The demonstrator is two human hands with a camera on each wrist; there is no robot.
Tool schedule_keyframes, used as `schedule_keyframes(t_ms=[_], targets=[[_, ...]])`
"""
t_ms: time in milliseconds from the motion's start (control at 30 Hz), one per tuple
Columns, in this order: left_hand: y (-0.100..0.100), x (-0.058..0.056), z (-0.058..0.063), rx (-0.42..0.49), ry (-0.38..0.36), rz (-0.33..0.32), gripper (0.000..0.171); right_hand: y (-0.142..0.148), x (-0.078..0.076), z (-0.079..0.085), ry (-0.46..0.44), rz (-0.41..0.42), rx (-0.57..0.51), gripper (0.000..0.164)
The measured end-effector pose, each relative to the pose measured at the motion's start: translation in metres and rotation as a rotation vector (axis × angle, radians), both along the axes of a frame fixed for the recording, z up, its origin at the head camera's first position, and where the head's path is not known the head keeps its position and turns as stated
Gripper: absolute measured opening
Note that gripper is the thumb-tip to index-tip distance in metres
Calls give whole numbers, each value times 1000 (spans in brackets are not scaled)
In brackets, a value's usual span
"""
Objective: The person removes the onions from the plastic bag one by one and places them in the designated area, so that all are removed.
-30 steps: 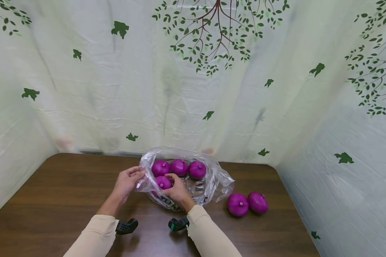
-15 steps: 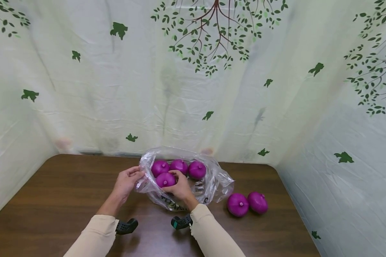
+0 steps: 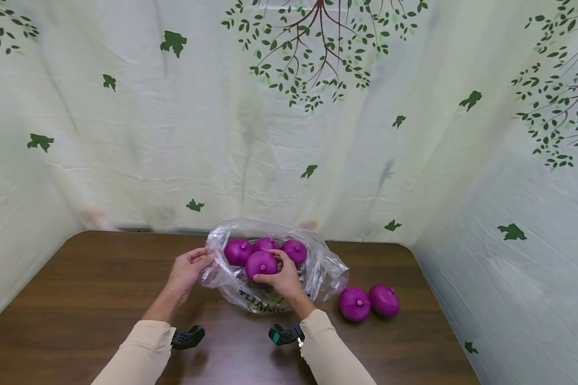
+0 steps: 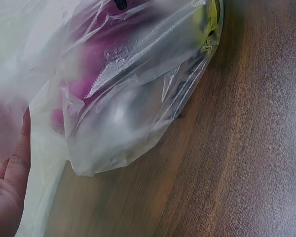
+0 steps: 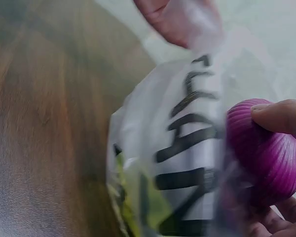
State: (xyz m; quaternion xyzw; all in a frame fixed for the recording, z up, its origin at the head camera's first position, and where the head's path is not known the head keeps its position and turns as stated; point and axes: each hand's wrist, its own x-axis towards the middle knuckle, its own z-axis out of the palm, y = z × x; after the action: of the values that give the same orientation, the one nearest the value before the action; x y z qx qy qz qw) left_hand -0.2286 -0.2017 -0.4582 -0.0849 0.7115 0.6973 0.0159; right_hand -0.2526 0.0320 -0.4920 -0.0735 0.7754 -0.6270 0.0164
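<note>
My right hand [image 3: 287, 277] grips a purple onion [image 3: 260, 265] between thumb and fingers, over the mouth of a clear plastic bag [image 3: 328, 270]. Close up in the right wrist view, the thumb presses the ribbed side of that onion [image 5: 269, 153] while fingers curl beneath it. Three more purple onions [image 3: 238, 252] sit behind it inside the bag. My left hand [image 3: 185, 274] pinches the bag's left rim and holds the mouth wide. Through the film in the left wrist view, purple shapes [image 4: 101, 54] show blurred.
Two purple onions [image 3: 354, 304] lie side by side on the brown wooden table [image 3: 101, 299], right of the bag. A pale curtain [image 3: 212, 133] with leaf prints hangs behind the table and along both sides. Black lettering [image 5: 185, 148] marks the bag's front.
My right hand has lifted the onion from the bag's front left and carried it up and to the right. More of the bag's lettering shows. The left hand keeps its hold on the rim.
</note>
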Motion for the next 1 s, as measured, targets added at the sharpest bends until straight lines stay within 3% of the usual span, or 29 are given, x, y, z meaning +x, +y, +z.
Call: schedule_keyframes(t_ms=[333,500,733,1000], targets=[[1,0,-2,9,9,-8,47,19,13,13,6,68,-123,68],[1,0,-2,-6,-1,-4,48,28,25,28,-2,119,-148,66],[2,-1,-2,-4,9,3,48,40,28,14,26,148,-161,67],[2,-1,-1,-5,9,4,47,58,39,16,15,187,-171,67]])
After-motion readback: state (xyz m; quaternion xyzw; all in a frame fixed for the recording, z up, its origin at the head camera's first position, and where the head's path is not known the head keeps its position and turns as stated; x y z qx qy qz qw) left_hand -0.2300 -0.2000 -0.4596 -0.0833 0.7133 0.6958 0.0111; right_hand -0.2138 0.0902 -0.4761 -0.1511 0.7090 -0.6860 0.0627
